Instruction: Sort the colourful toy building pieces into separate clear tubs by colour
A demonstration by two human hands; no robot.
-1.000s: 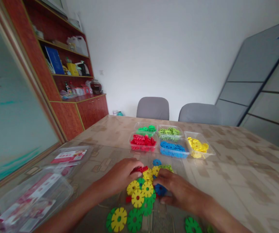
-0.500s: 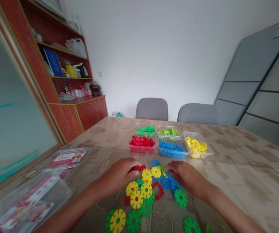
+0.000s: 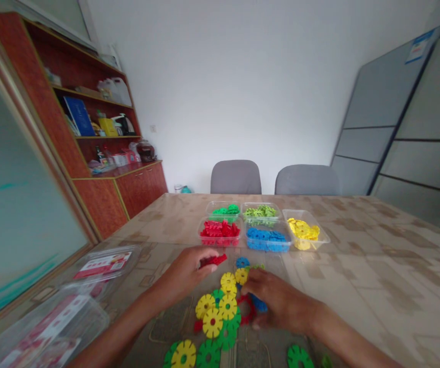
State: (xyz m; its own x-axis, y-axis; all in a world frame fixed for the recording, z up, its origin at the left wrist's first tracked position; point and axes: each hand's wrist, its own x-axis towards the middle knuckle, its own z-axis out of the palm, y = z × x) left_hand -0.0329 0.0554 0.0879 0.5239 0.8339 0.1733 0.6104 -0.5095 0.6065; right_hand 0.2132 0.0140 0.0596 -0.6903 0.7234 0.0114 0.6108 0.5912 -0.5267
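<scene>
My left hand point(image 3: 191, 266) is closed around red plastic building pieces point(image 3: 216, 259), held just above the table left of the loose pile. My right hand point(image 3: 279, 296) reaches over the pile with thumb and fingers apart. Its fingertips are at a red ring-shaped piece point(image 3: 247, 309), and the hand partly covers blue notched discs point(image 3: 258, 303). Beside these lie yellow notched discs point(image 3: 212, 322) and green notched discs point(image 3: 209, 353), some overlapping. A blue disc point(image 3: 242, 262) shows at the pile's far end.
Clear tubs stand beyond the hands: red pieces point(image 3: 220, 231), blue discs point(image 3: 268, 239), yellow discs point(image 3: 303, 230), green discs point(image 3: 225, 211) and light green pieces point(image 3: 260, 212). Clear lids point(image 3: 100, 266) and an empty-looking plastic container point(image 3: 89, 312) lie at left. Two grey chairs point(image 3: 235, 177) stand behind the table.
My right hand has moved left and nearer, from the light green piece and blue discs to the red ring-shaped piece. My left hand keeps its red pieces. The view has shifted slightly.
</scene>
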